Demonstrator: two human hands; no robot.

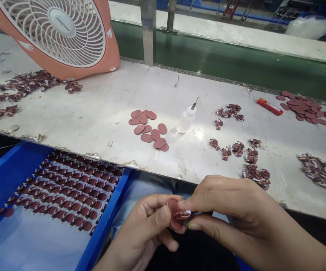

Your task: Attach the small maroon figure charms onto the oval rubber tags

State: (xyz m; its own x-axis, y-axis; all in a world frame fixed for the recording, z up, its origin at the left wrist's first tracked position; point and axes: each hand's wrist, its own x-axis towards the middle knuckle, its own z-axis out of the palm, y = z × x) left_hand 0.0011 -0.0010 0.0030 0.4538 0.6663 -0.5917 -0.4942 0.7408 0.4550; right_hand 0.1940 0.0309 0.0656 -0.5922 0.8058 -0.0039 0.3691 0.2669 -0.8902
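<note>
In front of the table edge, my left hand (pixel 151 226) is closed round the rim of a reddish-brown oval disc (pixel 173 206). My right hand (pixel 222 207) pinches a small dark-red figurine (pixel 183 214) with white and black parts, pressed against the disc's face. Fingers cover part of both pieces. On the table lie loose oval discs (pixel 155 134) and, to the right, several small figurines (pixel 237 148). Between them a clear squeeze bottle (pixel 187 118) with a thin needle tip stands upright.
A pink fan (pixel 113 49) stands at the back left beside a heap of figurines (pixel 24 84). Below the table edge, a blue tray (pixel 120 184) holds rows of figurines on discs. At right are a red box cutter (pixel 269 106), piled discs (pixel 304 107) and more figurines (pixel 318 171).
</note>
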